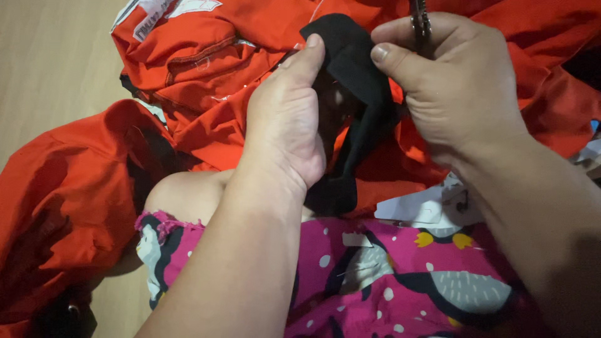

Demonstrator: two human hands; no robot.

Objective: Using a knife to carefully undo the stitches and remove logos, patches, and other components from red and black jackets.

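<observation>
My left hand pinches a black piece of cloth between thumb and fingers, holding it up over an orange garment. My right hand grips the same black cloth from the right with its thumb, and also holds a small dark metal tool, seemingly scissors or snips, between its fingers. The black cloth hangs down between both hands to my lap. Most of the tool is hidden by the fingers.
The orange garment spreads across my lap and the light wooden floor, with a white patch at its top. My knee is bare; pink patterned shorts cover my lap.
</observation>
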